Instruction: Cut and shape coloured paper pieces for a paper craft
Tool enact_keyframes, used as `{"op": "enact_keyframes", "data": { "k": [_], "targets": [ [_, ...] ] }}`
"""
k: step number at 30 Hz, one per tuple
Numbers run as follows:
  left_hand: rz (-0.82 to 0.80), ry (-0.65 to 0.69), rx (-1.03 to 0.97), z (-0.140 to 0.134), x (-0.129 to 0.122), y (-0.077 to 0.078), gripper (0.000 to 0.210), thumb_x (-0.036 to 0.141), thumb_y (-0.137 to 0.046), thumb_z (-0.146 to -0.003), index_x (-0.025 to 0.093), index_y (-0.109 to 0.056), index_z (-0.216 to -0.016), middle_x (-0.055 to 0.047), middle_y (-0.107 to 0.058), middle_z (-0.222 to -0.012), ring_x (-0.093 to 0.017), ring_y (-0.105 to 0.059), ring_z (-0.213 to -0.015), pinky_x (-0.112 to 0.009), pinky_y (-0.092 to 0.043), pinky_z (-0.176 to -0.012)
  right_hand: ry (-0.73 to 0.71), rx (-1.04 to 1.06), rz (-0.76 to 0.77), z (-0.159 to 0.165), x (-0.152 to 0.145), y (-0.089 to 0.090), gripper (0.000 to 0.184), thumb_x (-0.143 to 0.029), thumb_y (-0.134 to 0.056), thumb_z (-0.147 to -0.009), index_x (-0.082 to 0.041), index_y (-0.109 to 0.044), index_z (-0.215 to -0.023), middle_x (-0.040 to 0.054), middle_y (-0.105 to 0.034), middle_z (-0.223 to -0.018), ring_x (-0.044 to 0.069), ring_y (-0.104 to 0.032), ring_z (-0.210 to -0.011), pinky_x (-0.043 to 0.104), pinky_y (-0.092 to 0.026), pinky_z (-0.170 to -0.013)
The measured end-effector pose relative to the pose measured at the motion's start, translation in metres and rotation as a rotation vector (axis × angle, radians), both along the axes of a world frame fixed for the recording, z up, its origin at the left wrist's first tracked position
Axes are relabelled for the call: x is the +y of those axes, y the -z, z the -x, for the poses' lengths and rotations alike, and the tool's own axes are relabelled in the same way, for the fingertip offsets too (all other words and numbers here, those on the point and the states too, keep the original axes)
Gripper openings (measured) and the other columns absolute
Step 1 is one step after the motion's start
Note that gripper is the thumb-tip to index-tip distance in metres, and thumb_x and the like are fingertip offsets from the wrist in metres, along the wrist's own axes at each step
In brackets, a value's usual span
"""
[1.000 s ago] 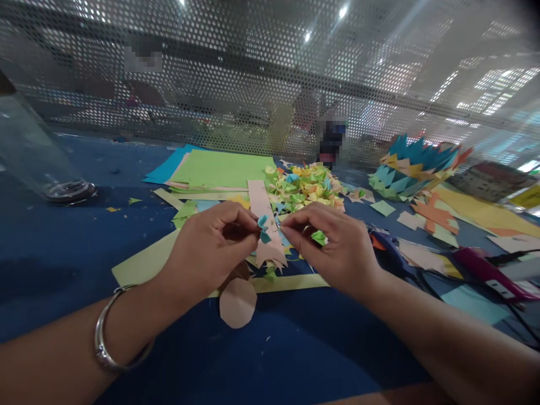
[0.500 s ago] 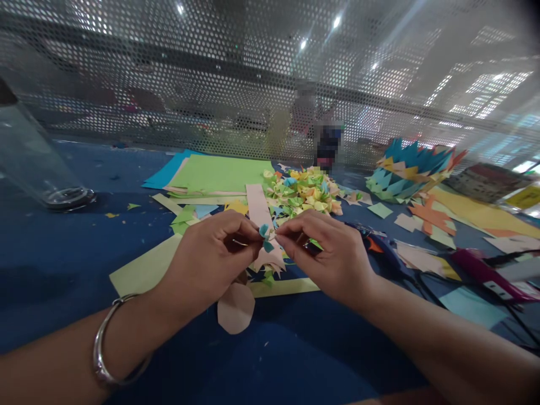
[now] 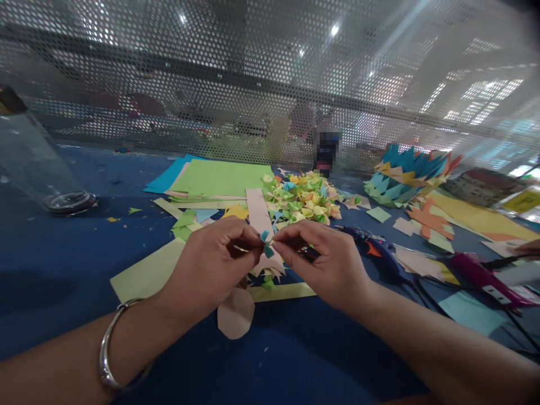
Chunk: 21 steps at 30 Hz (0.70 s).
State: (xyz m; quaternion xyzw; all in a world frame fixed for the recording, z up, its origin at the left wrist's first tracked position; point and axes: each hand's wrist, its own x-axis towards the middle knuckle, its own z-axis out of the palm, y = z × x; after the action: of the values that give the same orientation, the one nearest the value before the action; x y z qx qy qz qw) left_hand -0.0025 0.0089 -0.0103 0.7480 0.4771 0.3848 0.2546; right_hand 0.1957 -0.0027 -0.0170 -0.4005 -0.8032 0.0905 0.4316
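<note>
A tiny folded blue paper flower [image 3: 265, 236] is between my two hands, at the middle of the view. My left hand [image 3: 211, 261] pinches it from the left with thumb and forefinger. From the right, the thumb and forefinger of my right hand [image 3: 329, 259] are closed at its pale edge. Beneath the fingers lies a pink paper strip [image 3: 258, 208], beside a heap of small yellow and green paper flowers [image 3: 310, 197]. A rounded pink paper piece [image 3: 236, 323] shows below my left hand.
A clear glass jar [image 3: 37, 163] stands left; coloured sheets [image 3: 223, 177] are stacked behind. A glue gun [image 3: 386, 261], a purple power strip [image 3: 478, 278] and a spiky paper ring [image 3: 405, 174] are to the right. Another person's hand [image 3: 530, 247] shows at the right edge.
The blue flower has turned slightly between my fingertips, while both hands stay in nearly the same place. Another person's hand has come in at the right edge.
</note>
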Motion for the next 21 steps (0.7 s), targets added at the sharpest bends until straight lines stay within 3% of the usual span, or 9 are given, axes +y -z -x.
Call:
{"op": "enact_keyframes", "data": {
  "k": [8, 14, 21],
  "targets": [
    [0.070, 0.006, -0.057, 0.0014, 0.0001, 0.0008, 0.008, 0.018, -0.062, -0.080, 0.023, -0.068, -0.077, 0.001, -0.072, -0.086, -0.014, -0.068, -0.066, -0.023, -0.054, -0.054, -0.036, 0.126, 0.196, 0.0000, -0.0023, 0.0023, 0.016, -0.021, -0.067, -0.088, -0.020, -0.067, -0.104, 0.0003, -0.072, -0.089, 0.012, -0.068, -0.078, 0.022, -0.055, -0.071],
    [-0.090, 0.020, -0.027, 0.0050, -0.0001, 0.0025, 0.011, 0.014, -0.063, -0.080, 0.023, -0.069, -0.077, 0.001, -0.071, -0.090, -0.014, -0.069, -0.078, -0.026, -0.055, -0.068, -0.071, 0.238, 0.371, -0.0007, -0.0008, -0.0023, 0.020, -0.023, -0.066, -0.089, -0.018, -0.066, -0.108, 0.0036, -0.071, -0.090, 0.015, -0.069, -0.083, 0.026, -0.057, -0.071],
    [-0.209, 0.048, 0.057, 0.0036, -0.0016, -0.0028, 0.017, 0.009, -0.061, -0.082, 0.023, -0.070, -0.077, 0.000, -0.072, -0.088, -0.015, -0.066, -0.083, -0.028, -0.051, -0.072, -0.168, 0.439, 0.586, 0.0015, 0.0024, -0.0068, 0.019, -0.030, -0.069, -0.089, -0.016, -0.067, -0.102, 0.0030, -0.071, -0.084, 0.012, -0.068, -0.074, 0.024, -0.057, -0.069]
  ]
}}
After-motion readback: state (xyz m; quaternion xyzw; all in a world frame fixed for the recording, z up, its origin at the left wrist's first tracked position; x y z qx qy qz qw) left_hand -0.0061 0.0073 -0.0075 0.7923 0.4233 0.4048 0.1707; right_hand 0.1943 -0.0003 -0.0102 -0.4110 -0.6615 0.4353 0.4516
